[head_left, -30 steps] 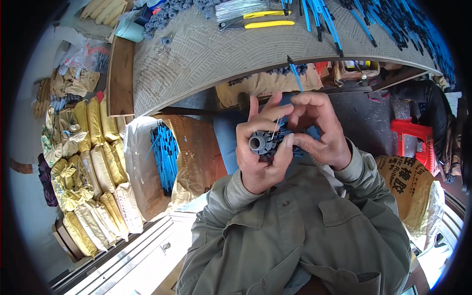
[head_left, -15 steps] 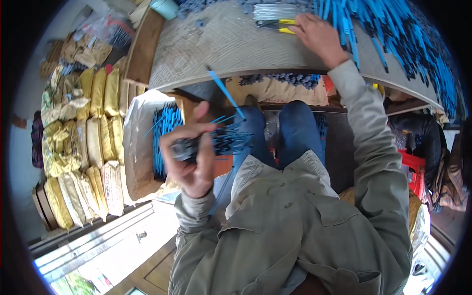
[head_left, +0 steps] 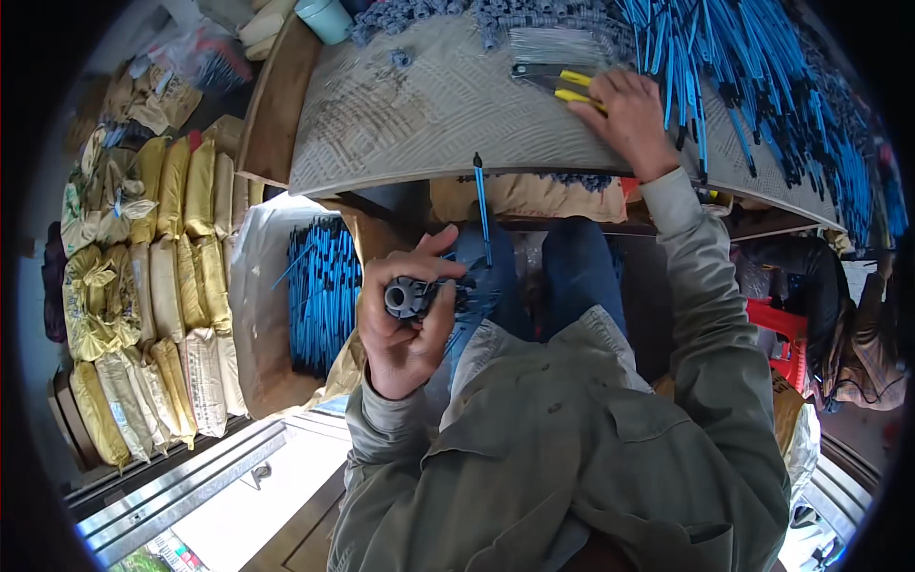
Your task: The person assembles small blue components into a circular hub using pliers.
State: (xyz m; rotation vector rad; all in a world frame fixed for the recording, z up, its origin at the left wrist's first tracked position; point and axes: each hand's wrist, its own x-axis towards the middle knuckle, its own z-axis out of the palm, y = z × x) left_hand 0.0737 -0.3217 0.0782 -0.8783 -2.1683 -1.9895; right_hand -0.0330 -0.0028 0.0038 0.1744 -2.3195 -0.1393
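My left hand (head_left: 405,319) is closed around a grey ribbed plastic fitting (head_left: 408,298) whose round hole faces up. Thin blue rods fan out behind it over my thigh, partly hidden by the fingers. One blue rod (head_left: 483,214) with a black tip stands out from the bunch. Up on the worktable (head_left: 429,114), my right hand (head_left: 631,114) has its fingers curled over the handle ends of a yellow-handled tool (head_left: 575,86), which looks like pliers or scissors. The tool's dark head points left, just below a bundle of thin clear sticks (head_left: 553,48).
Many blue rods with black ends (head_left: 734,67) are heaped at the table's right. Small grey fittings (head_left: 410,17) lie along its back, near a pale green container (head_left: 324,19). Left of my knees is an open sack (head_left: 262,315) of blue rods. Stacked yellow packages (head_left: 176,276) stand farther left.
My left hand has moved right and turned, so the fitting's hole now faces up. My right hand has shifted slightly with the yellow-handled tool, staying at the tool's handles.
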